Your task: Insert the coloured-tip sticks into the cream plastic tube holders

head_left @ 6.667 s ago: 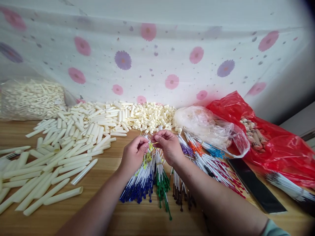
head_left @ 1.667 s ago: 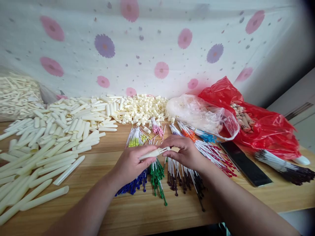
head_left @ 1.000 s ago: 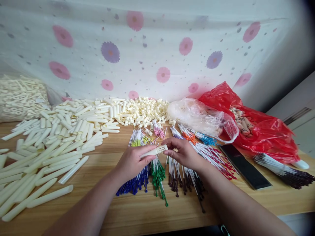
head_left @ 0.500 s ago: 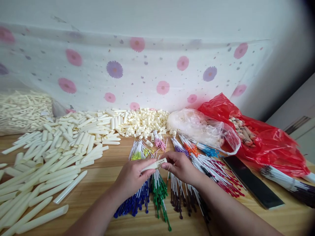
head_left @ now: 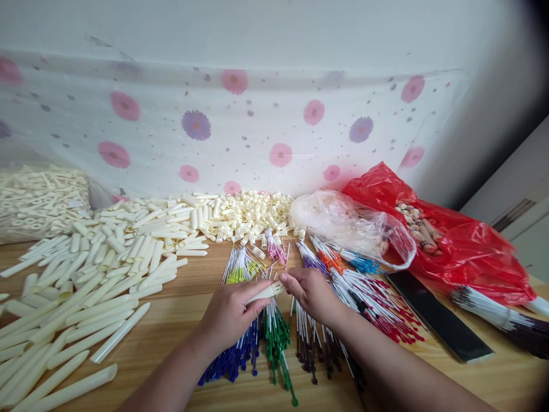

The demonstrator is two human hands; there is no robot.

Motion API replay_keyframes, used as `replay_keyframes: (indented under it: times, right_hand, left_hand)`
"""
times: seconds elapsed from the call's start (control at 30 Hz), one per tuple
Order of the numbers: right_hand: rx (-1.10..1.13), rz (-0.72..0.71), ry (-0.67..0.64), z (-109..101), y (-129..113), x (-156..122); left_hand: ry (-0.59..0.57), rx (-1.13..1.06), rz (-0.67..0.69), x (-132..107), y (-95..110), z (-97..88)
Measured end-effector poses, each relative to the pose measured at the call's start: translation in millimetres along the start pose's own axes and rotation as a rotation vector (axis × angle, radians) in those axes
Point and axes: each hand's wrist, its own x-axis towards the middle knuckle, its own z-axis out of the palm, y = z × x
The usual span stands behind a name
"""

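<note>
My left hand (head_left: 229, 313) is closed round a cream plastic tube (head_left: 266, 293) whose slotted end piece points right. My right hand (head_left: 309, 292) pinches that slotted end with its fingertips. Both hands hover just above bundles of thin white sticks with coloured tips: blue (head_left: 235, 357), green (head_left: 278, 337) and dark brown (head_left: 311, 343) below the hands, yellow (head_left: 240, 269) and pink (head_left: 274, 249) beyond them. Red-tipped sticks (head_left: 380, 300) fan out to the right of my right hand.
Cream tubes (head_left: 98, 286) lie piled across the left of the wooden table (head_left: 180, 303), with small slotted caps (head_left: 253, 212) heaped at the back. A clear bag (head_left: 347, 220), a red bag (head_left: 463, 246), a black phone (head_left: 437, 323) and a black-tipped bundle (head_left: 493, 312) sit right.
Earlier both hands pinched thin sticks above the bundles; now they hold a cream tube with a slotted end. In the last second the hands sank slightly and the right fingertips closed on that end.
</note>
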Motion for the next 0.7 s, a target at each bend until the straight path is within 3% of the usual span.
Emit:
replay_keyframes:
  times: [0.17, 0.37, 0.53, 0.7]
  right_hand:
    - [0.271, -0.079, -0.059, -4, 0, -1]
    - [-0.012, -0.013, -0.020, -3, -3, -1]
    - [0.226, -0.081, -0.064, -7, 0, -2]
    - [0.068, -0.034, 0.005, -2, -2, -1]
  left_hand:
    - [-0.015, -0.021, -0.106, 1, 1, -0.3]
    - [-0.039, 0.047, -0.062, 1, 5, -1.9]
    - [-0.101, 0.138, -0.179, 6, 11, -3.4]
    - [-0.093, 0.234, -0.104, 5, 9, -0.3]
